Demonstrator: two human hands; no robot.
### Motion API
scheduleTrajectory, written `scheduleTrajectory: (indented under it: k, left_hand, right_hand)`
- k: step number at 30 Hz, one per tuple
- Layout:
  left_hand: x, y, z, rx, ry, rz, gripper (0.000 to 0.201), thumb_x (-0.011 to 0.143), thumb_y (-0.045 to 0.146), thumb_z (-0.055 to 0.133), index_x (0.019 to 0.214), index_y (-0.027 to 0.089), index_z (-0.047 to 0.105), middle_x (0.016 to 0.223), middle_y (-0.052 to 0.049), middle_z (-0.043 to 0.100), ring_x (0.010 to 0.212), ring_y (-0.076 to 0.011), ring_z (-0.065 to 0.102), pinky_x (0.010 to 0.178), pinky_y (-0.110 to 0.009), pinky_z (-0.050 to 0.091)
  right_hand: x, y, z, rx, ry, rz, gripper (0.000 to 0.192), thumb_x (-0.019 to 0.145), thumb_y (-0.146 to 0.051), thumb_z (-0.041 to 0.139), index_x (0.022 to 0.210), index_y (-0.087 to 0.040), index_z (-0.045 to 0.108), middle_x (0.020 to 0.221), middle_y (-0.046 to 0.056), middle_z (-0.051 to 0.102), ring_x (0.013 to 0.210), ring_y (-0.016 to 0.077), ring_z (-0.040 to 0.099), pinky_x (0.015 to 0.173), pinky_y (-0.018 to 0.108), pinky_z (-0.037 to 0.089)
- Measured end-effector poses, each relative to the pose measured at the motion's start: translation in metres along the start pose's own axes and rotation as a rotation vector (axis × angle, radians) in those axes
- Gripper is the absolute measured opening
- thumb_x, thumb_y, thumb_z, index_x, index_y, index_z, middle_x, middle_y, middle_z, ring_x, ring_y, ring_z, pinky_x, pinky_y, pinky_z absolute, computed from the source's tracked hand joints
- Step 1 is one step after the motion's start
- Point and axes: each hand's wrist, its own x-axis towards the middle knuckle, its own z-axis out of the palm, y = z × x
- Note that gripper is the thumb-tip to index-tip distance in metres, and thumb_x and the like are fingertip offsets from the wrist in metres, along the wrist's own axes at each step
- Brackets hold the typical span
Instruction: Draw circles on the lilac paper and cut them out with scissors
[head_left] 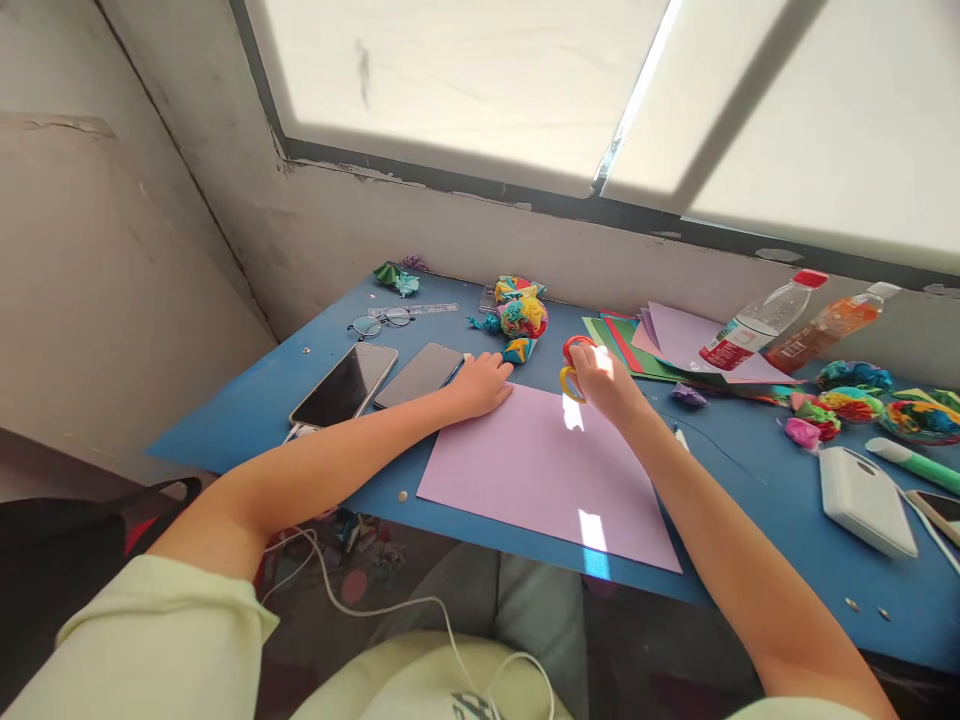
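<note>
A sheet of light purple paper lies flat at the table's front edge. My left hand rests on its far left corner, fingers stretched out and lying flat. Near the far edge of the sheet, my right hand is closed around a pair of scissors with red and yellow handles. The blades are hidden from view. Just beyond my left hand sits a small yellow and blue folded paper piece. Two phones lie left of the sheet, a black one and a grey one.
Glasses and a clear ruler lie farther back left. Crumpled paper flowers stand at the back. Coloured sheets sit under two bottles, one clear, one orange. A white power bank is at right.
</note>
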Motion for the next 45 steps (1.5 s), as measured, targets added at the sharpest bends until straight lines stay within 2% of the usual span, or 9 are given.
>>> scheduleTrajectory:
  k: [6, 13, 17, 20, 26, 33, 35, 39, 45]
  left_hand:
    - [0.005, -0.002, 0.006, -0.067, 0.045, -0.046, 0.030, 0.091, 0.034, 0.057, 0.115, 0.015, 0.058, 0.116, -0.009, 0.060, 0.102, -0.0212, 0.060, 0.088, -0.043, 0.052]
    - [-0.001, 0.010, -0.001, -0.203, 0.169, 0.002, 0.023, 0.093, 0.032, 0.055, 0.104, 0.014, 0.061, 0.104, -0.006, 0.064, 0.092, -0.0172, 0.062, 0.081, -0.037, 0.054]
    - [-0.006, 0.016, -0.004, -0.289, 0.233, 0.067, 0.021, 0.095, 0.032, 0.051, 0.094, 0.013, 0.061, 0.088, -0.003, 0.063, 0.078, -0.0133, 0.061, 0.071, -0.031, 0.053]
    - [-0.007, 0.011, -0.003, -0.307, 0.290, 0.067, 0.022, 0.094, 0.034, 0.053, 0.098, 0.014, 0.062, 0.093, -0.004, 0.064, 0.080, -0.0138, 0.061, 0.073, -0.032, 0.054]
    - [-0.004, -0.002, -0.002, -0.329, 0.403, -0.022, 0.027, 0.092, 0.034, 0.055, 0.110, 0.015, 0.060, 0.110, -0.008, 0.062, 0.094, -0.0183, 0.061, 0.083, -0.039, 0.053]
    - [-0.007, 0.002, -0.010, -0.551, 0.485, -0.079, 0.010, 0.084, 0.023, 0.060, 0.090, 0.015, 0.059, 0.100, -0.009, 0.060, 0.102, -0.0226, 0.055, 0.090, -0.040, 0.046]
    - [-0.008, 0.005, -0.013, -0.671, 0.452, -0.078, 0.011, 0.085, 0.027, 0.055, 0.086, 0.017, 0.059, 0.095, -0.009, 0.061, 0.094, -0.0221, 0.056, 0.082, -0.036, 0.049]
    - [-0.013, 0.015, -0.014, -0.928, 0.265, -0.022, 0.042, 0.093, 0.044, 0.034, 0.072, 0.017, 0.058, 0.068, -0.003, 0.058, 0.061, -0.0150, 0.055, 0.059, -0.029, 0.048]
    - [-0.018, 0.025, -0.012, -1.173, 0.269, -0.058, 0.027, 0.084, 0.038, 0.051, 0.066, 0.019, 0.047, 0.061, 0.001, 0.048, 0.055, -0.0115, 0.048, 0.054, -0.027, 0.044]
  right_hand:
    - [-0.021, -0.022, 0.016, -0.139, 0.152, -0.118, 0.034, 0.096, -0.037, 0.041, 0.095, -0.010, 0.061, 0.089, 0.013, 0.065, 0.076, 0.0198, 0.058, 0.056, 0.028, 0.033]
    - [-0.004, -0.048, 0.015, -0.151, 0.291, -0.228, 0.032, 0.090, -0.043, 0.053, 0.099, -0.013, 0.059, 0.090, 0.013, 0.066, 0.086, 0.0246, 0.057, 0.067, 0.032, 0.035]
    - [-0.003, -0.051, 0.012, -0.165, 0.331, -0.249, 0.018, 0.095, -0.022, 0.044, 0.099, -0.013, 0.059, 0.092, 0.011, 0.066, 0.085, 0.0216, 0.057, 0.069, 0.032, 0.036]
    - [-0.003, -0.050, 0.009, -0.184, 0.351, -0.293, 0.028, 0.096, -0.009, 0.032, 0.098, -0.012, 0.060, 0.087, 0.009, 0.066, 0.078, 0.0189, 0.056, 0.065, 0.031, 0.035]
    - [-0.001, -0.050, 0.007, -0.160, 0.344, -0.390, 0.034, 0.099, -0.011, 0.029, 0.091, -0.012, 0.061, 0.075, 0.007, 0.062, 0.070, 0.0173, 0.052, 0.061, 0.032, 0.034]
    - [-0.004, -0.053, 0.002, -0.022, 0.249, -0.392, 0.040, 0.099, -0.010, 0.021, 0.098, -0.016, 0.061, 0.087, 0.007, 0.064, 0.080, 0.0173, 0.054, 0.073, 0.033, 0.040]
    - [-0.007, -0.053, -0.002, 0.035, 0.216, -0.403, 0.041, 0.099, -0.011, 0.020, 0.102, -0.021, 0.060, 0.098, 0.006, 0.065, 0.089, 0.0161, 0.054, 0.082, 0.032, 0.040]
    - [-0.011, -0.054, -0.010, 0.158, 0.141, -0.405, 0.046, 0.098, -0.012, 0.017, 0.100, -0.027, 0.061, 0.100, 0.003, 0.064, 0.090, 0.0154, 0.054, 0.084, 0.031, 0.042]
    - [-0.009, -0.061, -0.015, 0.371, 0.094, -0.338, 0.046, 0.098, -0.021, 0.018, 0.095, -0.025, 0.064, 0.076, 0.007, 0.058, 0.075, 0.0201, 0.050, 0.079, 0.038, 0.043]
